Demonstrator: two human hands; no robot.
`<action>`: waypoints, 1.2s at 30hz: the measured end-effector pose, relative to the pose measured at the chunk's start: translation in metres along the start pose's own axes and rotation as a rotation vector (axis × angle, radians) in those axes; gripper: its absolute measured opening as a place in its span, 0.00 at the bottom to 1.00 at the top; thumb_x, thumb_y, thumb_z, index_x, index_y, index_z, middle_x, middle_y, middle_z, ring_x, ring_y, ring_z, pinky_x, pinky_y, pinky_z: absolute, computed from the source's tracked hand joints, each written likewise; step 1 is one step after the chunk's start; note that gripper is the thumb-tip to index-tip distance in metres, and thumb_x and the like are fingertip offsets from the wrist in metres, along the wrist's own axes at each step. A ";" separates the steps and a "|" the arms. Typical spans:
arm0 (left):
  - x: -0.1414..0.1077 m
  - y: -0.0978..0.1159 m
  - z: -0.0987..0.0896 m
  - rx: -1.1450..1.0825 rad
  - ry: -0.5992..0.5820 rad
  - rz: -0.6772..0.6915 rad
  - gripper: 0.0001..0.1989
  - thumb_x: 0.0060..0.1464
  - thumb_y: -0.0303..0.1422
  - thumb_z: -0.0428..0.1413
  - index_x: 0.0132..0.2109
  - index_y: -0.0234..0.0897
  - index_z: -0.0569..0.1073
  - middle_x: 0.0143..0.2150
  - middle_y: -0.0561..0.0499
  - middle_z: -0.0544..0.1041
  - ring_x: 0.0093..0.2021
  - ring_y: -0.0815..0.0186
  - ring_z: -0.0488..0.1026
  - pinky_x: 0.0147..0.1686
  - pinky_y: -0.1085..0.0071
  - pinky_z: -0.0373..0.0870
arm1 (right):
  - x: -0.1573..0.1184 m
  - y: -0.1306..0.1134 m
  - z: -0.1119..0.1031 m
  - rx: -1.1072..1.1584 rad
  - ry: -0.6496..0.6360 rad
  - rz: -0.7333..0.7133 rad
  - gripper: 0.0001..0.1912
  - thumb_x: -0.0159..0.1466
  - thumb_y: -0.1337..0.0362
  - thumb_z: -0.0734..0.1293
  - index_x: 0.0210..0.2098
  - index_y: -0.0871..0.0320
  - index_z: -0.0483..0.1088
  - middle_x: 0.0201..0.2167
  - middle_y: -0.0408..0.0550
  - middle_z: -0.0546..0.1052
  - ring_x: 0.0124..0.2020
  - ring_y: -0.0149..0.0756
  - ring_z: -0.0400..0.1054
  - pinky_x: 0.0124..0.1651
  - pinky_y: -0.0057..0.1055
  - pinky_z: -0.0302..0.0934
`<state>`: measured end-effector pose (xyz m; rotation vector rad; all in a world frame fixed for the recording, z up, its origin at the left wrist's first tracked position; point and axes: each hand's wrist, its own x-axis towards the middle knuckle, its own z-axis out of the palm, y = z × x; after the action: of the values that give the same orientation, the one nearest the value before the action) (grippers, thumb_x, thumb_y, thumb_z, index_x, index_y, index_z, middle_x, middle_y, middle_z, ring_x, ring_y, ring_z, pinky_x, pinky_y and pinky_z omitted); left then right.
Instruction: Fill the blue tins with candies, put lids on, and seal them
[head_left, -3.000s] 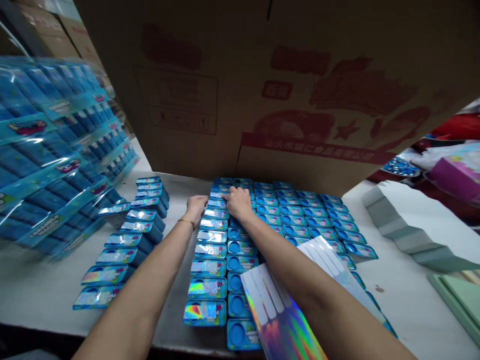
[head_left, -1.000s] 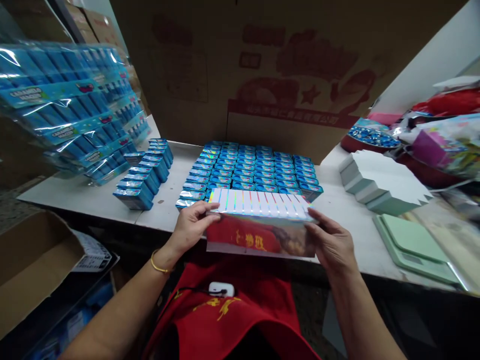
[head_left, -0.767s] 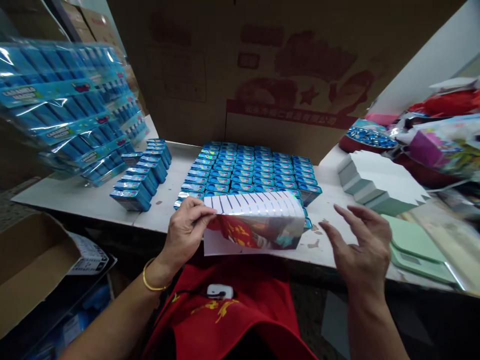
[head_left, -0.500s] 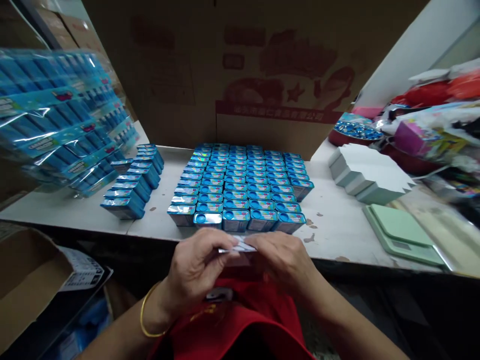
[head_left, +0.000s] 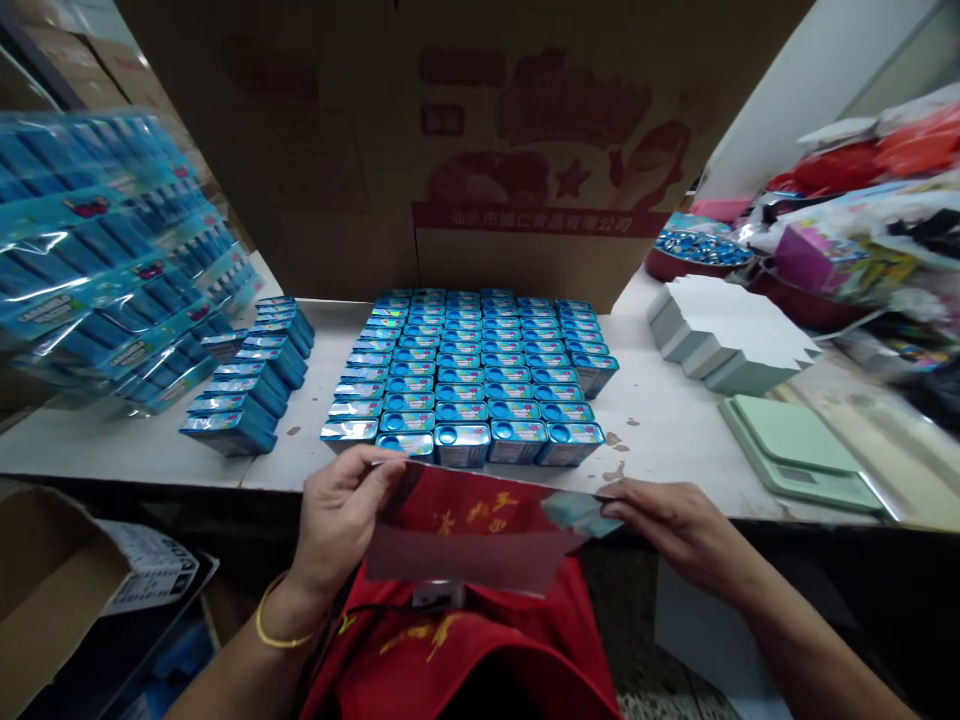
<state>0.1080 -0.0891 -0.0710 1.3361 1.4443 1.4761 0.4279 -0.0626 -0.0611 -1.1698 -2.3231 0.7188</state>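
Note:
A see-through plastic film piece [head_left: 465,560], perhaps a flat bag, is stretched between my hands in front of the table edge. My left hand [head_left: 341,515] pinches its upper left corner between thumb and fingers. At the upper right corner, my right hand [head_left: 667,520] pinches the film the same way. The red cloth of my apron [head_left: 517,640] shows through it. Just beyond my hands, rows of small blue tins [head_left: 465,440] stand packed together on the white table [head_left: 645,440].
A line of blue boxes [head_left: 232,420] stands left, beside plastic-wrapped blue packs [head_left: 97,260]. A large carton [head_left: 480,120] rises behind the tins. At right are stacked white cards [head_left: 735,320], a green scale [head_left: 799,450] and a red bowl [head_left: 660,265]. An open carton [head_left: 60,590] sits lower left.
My hands have moved apart, from close together to wide, and the film that was bunched between them is now spread out. The view has shifted slightly.

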 end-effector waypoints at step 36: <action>0.100 -0.029 0.117 -0.939 -0.074 -0.603 0.03 0.50 0.26 0.54 0.31 0.31 0.72 0.29 0.50 0.75 0.29 0.72 0.71 0.31 0.74 0.68 | 0.166 -0.015 0.054 -0.927 0.067 -0.191 0.16 0.65 0.71 0.50 0.44 0.63 0.65 0.40 0.54 0.70 0.35 0.34 0.66 0.33 0.27 0.59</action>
<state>0.1883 0.0432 -0.0942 0.3269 0.7857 1.3676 0.2966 0.0526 -0.0686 -1.2293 -2.7129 -0.5385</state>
